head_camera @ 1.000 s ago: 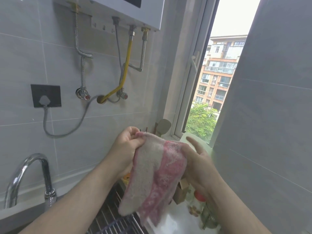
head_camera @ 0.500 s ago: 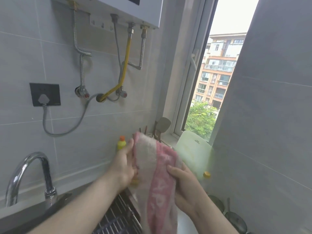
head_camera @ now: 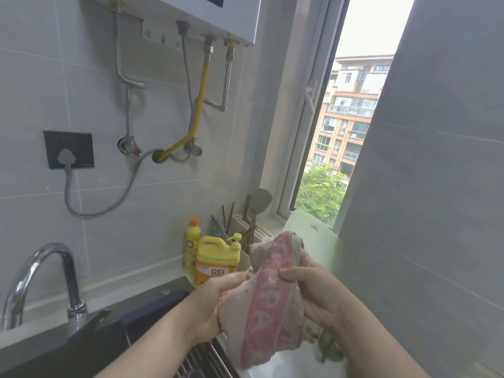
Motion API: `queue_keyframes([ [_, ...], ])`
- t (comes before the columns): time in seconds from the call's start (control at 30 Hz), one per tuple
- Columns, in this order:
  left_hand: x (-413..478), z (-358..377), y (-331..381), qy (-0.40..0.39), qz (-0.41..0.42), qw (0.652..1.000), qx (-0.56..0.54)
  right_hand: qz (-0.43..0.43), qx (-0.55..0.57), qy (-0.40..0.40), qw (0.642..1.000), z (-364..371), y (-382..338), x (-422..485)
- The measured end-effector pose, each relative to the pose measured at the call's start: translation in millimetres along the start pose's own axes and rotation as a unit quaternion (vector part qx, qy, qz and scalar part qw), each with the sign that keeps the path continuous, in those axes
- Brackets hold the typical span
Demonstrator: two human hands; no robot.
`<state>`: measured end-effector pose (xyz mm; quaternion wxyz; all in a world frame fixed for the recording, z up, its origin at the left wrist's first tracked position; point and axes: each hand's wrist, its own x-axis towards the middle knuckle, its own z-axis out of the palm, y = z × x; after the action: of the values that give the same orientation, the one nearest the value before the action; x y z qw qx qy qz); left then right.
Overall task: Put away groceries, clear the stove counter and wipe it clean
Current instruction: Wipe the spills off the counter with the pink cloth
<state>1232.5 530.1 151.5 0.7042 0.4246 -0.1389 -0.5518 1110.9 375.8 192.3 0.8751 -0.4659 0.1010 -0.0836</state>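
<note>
The pink-striped cloth (head_camera: 268, 304) hangs between both hands. The left hand (head_camera: 215, 304) pinches its 9 o'clock edge, and the right hand (head_camera: 321, 296) has its fingers (head_camera: 290, 274) clamped over the 3 o'clock side. A detergent jug (head_camera: 216, 261) stands near at 11 o'clock, and the sink (head_camera: 152, 306) opens at 8 o'clock.

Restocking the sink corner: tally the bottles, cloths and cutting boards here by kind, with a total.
Bottles: 2, the slim orange-capped bottle and the yellow pump jug
Cloths: 1, the pink-striped cloth
Cutting boards: 1, the pale green cutting board
Total: 4
</note>
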Motion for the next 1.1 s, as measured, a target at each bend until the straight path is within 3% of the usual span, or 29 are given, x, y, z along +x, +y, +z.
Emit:
queue_keyframes([
  [0.1,11.9,-1.0,0.3,0.051,0.107,0.991,-0.057,0.034,-0.070,0.058,0.995,-6.6,-3.4,0.7],
  [0.13,13.4,-0.4,2.3,0.070,0.130,0.987,-0.068,0.051,-0.141,0.095,0.984,-7.9,-4.8,-0.1],
  [0.23,15.3,-1.4,5.9,0.093,0.176,0.980,-0.025,0.082,-0.408,0.188,0.890,-5.0,-12.5,-6.4],
  [0.37,16.3,2.7,10.1,0.119,0.227,0.964,0.078,0.024,-0.513,0.296,0.805,-6.1,-23.7,-6.1],
  [0.47,17.3,4.4,19.6,0.151,0.262,0.945,0.123,-0.073,-0.506,0.249,0.823,-11.1,-27.7,-5.1],
  [0.57,12.0,4.4,32.9,0.129,0.275,0.915,0.265,-0.071,-0.541,0.166,0.821,-9.6,-34.5,-9.6],
  [0.6,10.6,4.8,38.5,0.132,0.275,0.891,0.337,-0.069,-0.572,0.155,0.802,-8.6,-36.9,-10.1],
  [0.67,9.8,8.1,51.5,0.173,0.287,0.800,0.498,-0.076,-0.630,0.167,0.755,-5.3,-38.9,-7.9],
  [0.73,8.9,15.7,66.3,0.200,0.308,0.704,0.608,-0.088,-0.644,0.193,0.735,-0.2,-42.4,-3.9],
  [0.77,8.6,20.8,74.2,0.205,0.311,0.675,0.636,-0.091,-0.642,0.204,0.733,3.7,-46.1,-2.9],
  [0.83,8.3,32.0,91.2,0.213,0.309,0.647,0.663,-0.092,-0.640,0.216,0.732,9.9,-57.5,0.0],
  [0.9,7.0,44.1,109.1,0.218,0.315,0.629,0.677,-0.084,-0.608,0.211,0.761,17.7,-70.5,-0.7],
  [0.97,6.4,55.8,122.4,0.214,0.322,0.632,0.672,-0.083,-0.575,0.213,0.786,24.9,-82.6,-4.1],
  [1.0,7.1,59.8,126.4,0.208,0.322,0.655,0.651,-0.090,-0.557,0.219,0.796,28.0,-87.7,-6.8],
  [1.1,8.2,67.9,128.7,0.125,0.296,0.822,0.469,-0.154,-0.478,0.225,0.835,34.1,-96.4,-16.3],
])
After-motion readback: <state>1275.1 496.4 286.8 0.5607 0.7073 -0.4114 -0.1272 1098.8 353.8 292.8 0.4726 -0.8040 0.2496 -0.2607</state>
